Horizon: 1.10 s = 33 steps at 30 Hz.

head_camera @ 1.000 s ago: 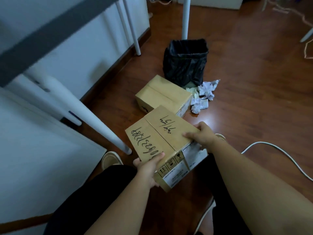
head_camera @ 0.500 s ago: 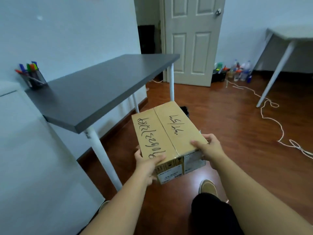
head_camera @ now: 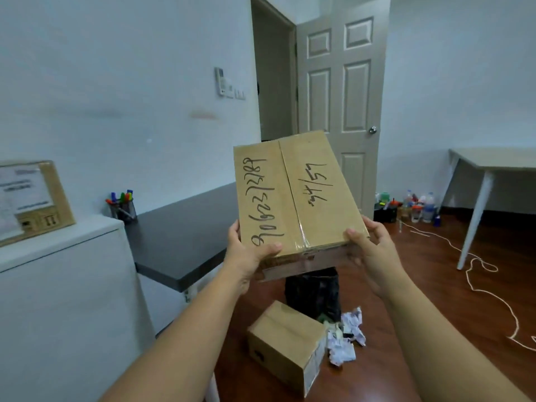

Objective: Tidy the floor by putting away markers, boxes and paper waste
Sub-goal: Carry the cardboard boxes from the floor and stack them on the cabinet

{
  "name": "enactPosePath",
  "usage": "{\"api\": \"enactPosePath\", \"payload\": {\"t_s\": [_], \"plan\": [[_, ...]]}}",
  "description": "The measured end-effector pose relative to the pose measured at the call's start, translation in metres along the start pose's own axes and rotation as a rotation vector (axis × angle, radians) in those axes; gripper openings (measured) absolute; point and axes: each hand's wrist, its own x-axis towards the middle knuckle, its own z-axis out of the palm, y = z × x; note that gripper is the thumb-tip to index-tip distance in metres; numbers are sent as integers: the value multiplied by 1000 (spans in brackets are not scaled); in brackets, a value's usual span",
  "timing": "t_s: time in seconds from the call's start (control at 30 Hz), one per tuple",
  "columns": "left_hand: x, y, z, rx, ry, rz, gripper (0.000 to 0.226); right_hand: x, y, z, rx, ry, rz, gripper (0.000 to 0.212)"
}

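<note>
I hold a taped cardboard box [head_camera: 293, 192] with handwritten numbers on top, raised at chest height. My left hand [head_camera: 246, 250] grips its near left corner, thumb on top. My right hand [head_camera: 368, 242] grips the near right corner. A second cardboard box [head_camera: 285, 343] lies on the wooden floor below. Crumpled paper waste [head_camera: 345, 335] sits beside it, in front of a black bin [head_camera: 314, 291] that the held box partly hides. A cup of coloured markers [head_camera: 123, 206] stands at the back of the dark desk [head_camera: 179, 236].
A white cabinet [head_camera: 63, 285] on the left carries another cardboard box [head_camera: 32, 201]. A door [head_camera: 339, 97] is ahead, with bottles [head_camera: 414, 206] on the floor near it. A white table [head_camera: 493, 169] stands at right, and a white cord [head_camera: 478, 282] trails over the floor.
I have risen from near the floor and lifted the box up with both hands, from floor level to chest height. The view now looks across the room.
</note>
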Motion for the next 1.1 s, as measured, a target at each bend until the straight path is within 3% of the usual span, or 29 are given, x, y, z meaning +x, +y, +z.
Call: {"api": "enactPosePath", "payload": {"t_s": [0.13, 0.53, 0.7, 0.87, 1.0, 1.1], "plan": [[-6, 64, -45, -4, 39, 115, 120, 1, -28, 67, 64, -129, -72, 42], [-85, 238, -218, 209, 387, 453, 82, -30, -66, 308, 295, -568, -45, 36], [-134, 283, -284, 344, 535, 489, 76, -60, -64, 397, 372, -709, 8, 34], [-186, 316, -329, 427, 646, 511, 67, -95, -58, 467, 427, -852, 41, 44], [-222, 341, -354, 480, 736, 483, 73, -120, -58, 515, 336, -963, -16, 61], [-244, 357, -375, 477, 821, 483, 72, -137, -57, 543, 297, -1018, -51, 61]]}}
